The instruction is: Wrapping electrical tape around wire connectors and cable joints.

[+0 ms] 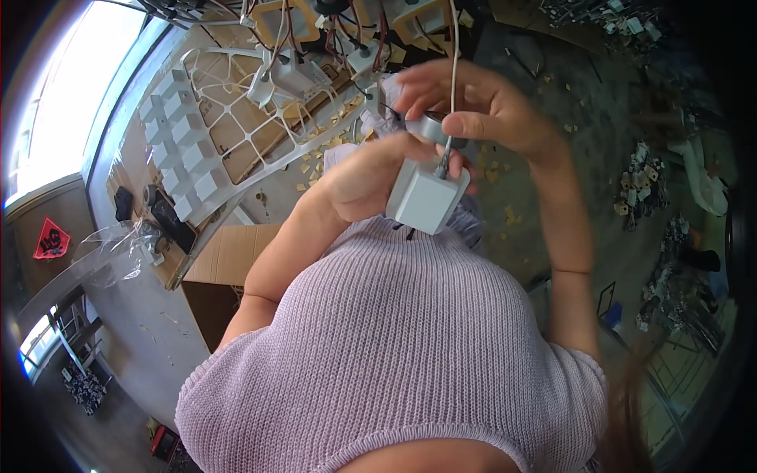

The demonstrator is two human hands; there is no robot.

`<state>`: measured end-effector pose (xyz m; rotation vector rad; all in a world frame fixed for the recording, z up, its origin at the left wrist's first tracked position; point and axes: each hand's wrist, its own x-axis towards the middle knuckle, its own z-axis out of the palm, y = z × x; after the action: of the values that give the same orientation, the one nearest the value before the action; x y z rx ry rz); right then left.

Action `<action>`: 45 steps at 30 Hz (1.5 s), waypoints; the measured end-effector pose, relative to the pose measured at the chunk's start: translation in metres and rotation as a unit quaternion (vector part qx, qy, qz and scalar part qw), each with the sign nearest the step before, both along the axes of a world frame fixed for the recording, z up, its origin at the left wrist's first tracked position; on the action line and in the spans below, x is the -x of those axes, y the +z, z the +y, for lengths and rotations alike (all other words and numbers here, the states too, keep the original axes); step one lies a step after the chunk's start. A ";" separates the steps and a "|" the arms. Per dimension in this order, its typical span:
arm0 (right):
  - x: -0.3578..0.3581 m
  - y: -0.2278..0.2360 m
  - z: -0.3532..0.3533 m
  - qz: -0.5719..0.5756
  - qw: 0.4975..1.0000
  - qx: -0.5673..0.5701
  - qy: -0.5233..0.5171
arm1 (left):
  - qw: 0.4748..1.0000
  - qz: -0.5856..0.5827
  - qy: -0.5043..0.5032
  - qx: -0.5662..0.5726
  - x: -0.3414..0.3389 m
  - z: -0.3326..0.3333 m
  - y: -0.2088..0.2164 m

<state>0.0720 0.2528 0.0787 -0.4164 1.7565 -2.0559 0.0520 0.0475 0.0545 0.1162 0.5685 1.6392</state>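
Note:
A white square plastic housing (428, 199) with a raised block on its face hangs in front of my chest. My left hand (377, 175) is closed round its upper side, with fingertips showing past its right edge. A thin pale cable (455, 55) runs down from above to the housing. Just above the housing sits a round grey piece (430, 128), partly hidden by my fingers. Over it my right hand (493, 110) is curved, fingers apart and slightly blurred, its thumb beside the cable. I cannot tell whether the thumb touches the grey piece.
At the left, a white plastic lattice frame (251, 135) lies near a row of white block-shaped housings (177, 142). More wired white units (296, 75) stand beyond my hands. An open cardboard box (229, 256) is by my left elbow. Bundles of parts (643, 185) lie on the floor at right.

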 end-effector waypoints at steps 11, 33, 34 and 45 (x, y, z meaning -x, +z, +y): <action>-0.026 -0.018 -0.003 -0.119 0.979 0.012 -0.164 | 0.867 0.380 0.211 0.242 0.024 -0.003 -0.046; -0.092 0.016 -0.050 0.136 0.957 -0.227 -0.119 | 0.843 0.525 -0.114 -0.014 0.016 -0.038 0.023; -0.091 0.020 -0.047 0.138 0.957 -0.226 -0.117 | 0.854 0.495 -0.152 -0.045 0.016 -0.036 0.028; -0.087 -0.002 -0.014 0.217 0.823 0.519 0.080 | 0.924 0.224 -0.028 -0.309 0.024 -0.009 0.008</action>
<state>0.1589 0.2386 0.0771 -1.3638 0.5216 -2.7568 0.0283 0.0381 0.0627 0.9852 0.3592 1.6912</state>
